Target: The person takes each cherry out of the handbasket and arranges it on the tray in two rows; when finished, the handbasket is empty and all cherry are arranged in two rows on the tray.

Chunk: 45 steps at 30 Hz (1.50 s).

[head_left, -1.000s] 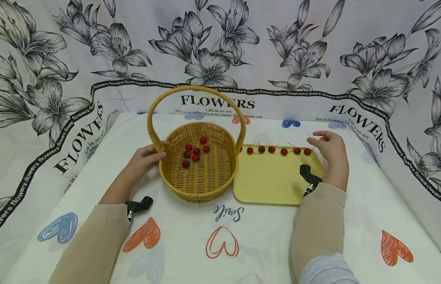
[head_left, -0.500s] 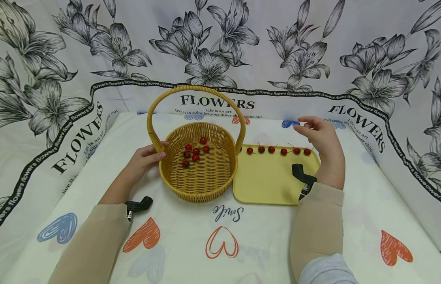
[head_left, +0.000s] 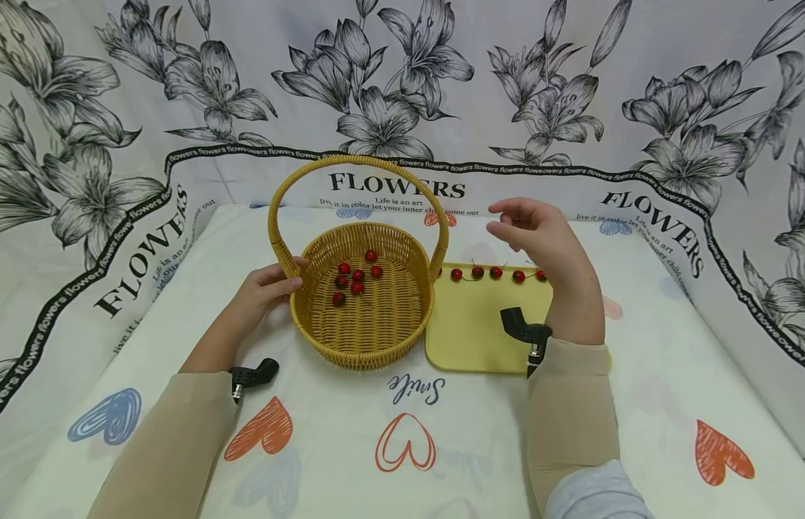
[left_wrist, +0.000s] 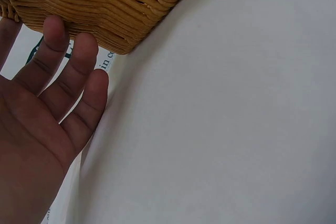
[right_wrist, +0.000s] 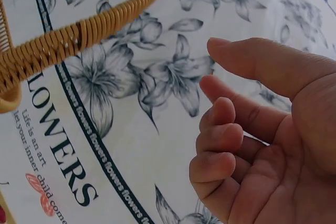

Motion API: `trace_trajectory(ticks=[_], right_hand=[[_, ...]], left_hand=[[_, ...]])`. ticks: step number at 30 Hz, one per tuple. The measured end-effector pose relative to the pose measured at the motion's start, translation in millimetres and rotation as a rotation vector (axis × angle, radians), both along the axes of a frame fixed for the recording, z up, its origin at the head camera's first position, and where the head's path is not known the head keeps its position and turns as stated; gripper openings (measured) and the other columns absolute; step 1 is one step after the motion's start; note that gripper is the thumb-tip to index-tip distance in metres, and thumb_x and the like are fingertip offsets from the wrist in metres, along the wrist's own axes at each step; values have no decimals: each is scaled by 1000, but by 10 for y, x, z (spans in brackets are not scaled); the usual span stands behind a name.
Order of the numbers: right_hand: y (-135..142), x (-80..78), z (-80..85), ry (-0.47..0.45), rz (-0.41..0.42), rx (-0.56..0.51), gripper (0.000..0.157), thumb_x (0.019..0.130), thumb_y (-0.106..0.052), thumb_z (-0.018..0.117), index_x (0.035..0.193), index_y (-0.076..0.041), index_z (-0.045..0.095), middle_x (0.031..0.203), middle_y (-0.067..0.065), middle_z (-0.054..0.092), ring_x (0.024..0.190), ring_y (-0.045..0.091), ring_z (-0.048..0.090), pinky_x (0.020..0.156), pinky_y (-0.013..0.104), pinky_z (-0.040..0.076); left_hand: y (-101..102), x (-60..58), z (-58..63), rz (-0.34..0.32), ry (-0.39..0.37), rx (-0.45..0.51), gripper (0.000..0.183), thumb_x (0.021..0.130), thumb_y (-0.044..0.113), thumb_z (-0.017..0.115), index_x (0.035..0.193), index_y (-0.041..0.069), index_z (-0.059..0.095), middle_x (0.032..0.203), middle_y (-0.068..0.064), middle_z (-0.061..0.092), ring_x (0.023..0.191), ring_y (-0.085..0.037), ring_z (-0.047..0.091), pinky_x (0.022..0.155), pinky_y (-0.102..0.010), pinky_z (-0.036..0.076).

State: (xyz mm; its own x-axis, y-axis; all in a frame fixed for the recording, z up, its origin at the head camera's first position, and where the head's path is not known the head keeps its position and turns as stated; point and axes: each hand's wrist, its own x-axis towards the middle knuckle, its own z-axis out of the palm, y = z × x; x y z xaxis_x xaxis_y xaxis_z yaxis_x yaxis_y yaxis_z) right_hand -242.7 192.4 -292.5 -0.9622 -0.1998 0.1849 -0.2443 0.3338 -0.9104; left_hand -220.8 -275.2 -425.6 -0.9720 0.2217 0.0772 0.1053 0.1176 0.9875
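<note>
Two hearts (head_left: pixel 405 441) on white tablecloth (head_left: pixel 480 440), lily-print backdrop (head_left: pixel 402 79) behind.

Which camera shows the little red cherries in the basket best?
The head view: it looks down into the basket and shows seven red cherries on its floor. The left wrist view shows only the basket's outer wall, the right wrist view only its handle; neither shows those cherries.
</note>
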Motion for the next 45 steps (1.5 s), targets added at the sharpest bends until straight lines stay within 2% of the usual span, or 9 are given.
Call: trace_trajectory(ticks=[6, 9, 13, 19, 26, 32, 37, 41, 45], right_hand=[[-205, 133, 115, 2, 105, -3, 32, 95, -22, 76, 123, -8, 69, 92, 6, 57, 79, 21, 51, 65, 30, 42], [-279, 200, 152, -3, 145, 21, 30, 95, -26, 77, 121, -12, 71, 93, 8, 59, 74, 23, 50, 52, 30, 37], [-393, 272, 171, -3, 224, 38, 30, 95, -26, 77, 121, -10, 71, 93, 11, 61, 67, 23, 50, 45, 30, 32], [-643, 354, 186, 12, 373, 53, 23, 96, -13, 74, 117, -4, 71, 91, 13, 63, 74, 28, 58, 61, 30, 47], [-939, 403, 119, 61, 445, 153, 22, 96, -16, 74, 117, -9, 74, 89, 8, 61, 80, 24, 54, 67, 31, 45], [-1126, 371, -12, 11, 458, 182, 23, 97, -20, 74, 119, -12, 73, 89, 6, 61, 78, 22, 53, 66, 32, 44], [-1315, 280, -204, 22, 458, 262, 24, 96, -19, 76, 118, -12, 73, 91, 4, 62, 76, 21, 53, 66, 32, 45], [-1502, 202, -435, 16, 467, 370, 29, 96, -20, 76, 123, -11, 71, 93, 1, 63, 79, 18, 56, 68, 29, 47], [-1664, 142, -656, 38, 486, 536, 47, 98, -20, 72, 141, -5, 60, 98, 3, 63, 83, 17, 55, 70, 28, 47]], left_hand=[[3, -3, 6, -3, 1, 4, 46, 104, 20, 64, 143, -2, 54, 145, -15, 54, 122, -20, 55, 90, -23, 52], [-1, -5, 0, -6, 3, 9, 46, 103, 20, 64, 143, -3, 54, 145, -15, 54, 122, -20, 55, 89, -23, 52], [-7, -7, -9, -8, 11, 8, 46, 104, 20, 64, 142, -2, 55, 146, -16, 53, 122, -20, 55, 90, -23, 51], [-8, -9, -12, -6, 11, 6, 46, 104, 19, 63, 143, -2, 54, 146, -16, 53, 122, -20, 55, 90, -23, 51], [-3, 3, -10, -1, 12, -1, 44, 104, 19, 63, 142, -1, 55, 141, -12, 57, 116, -15, 58, 87, -24, 52], [-12, -5, -5, 5, 24, 4, 43, 103, 17, 64, 141, -2, 56, 135, -11, 62, 111, -14, 60, 85, -24, 53], [-24, -14, -3, 5, 22, 22, 44, 102, 16, 66, 141, -3, 57, 134, -10, 63, 111, -14, 60, 85, -22, 53], [-25, -16, -11, 3, 14, 21, 44, 102, 16, 66, 141, -2, 57, 136, -9, 62, 112, -14, 60, 86, -22, 52], [-23, -21, -17, 0, 10, 15, 45, 102, 16, 66, 142, -2, 57, 139, -8, 61, 115, -14, 59, 88, -21, 52]])
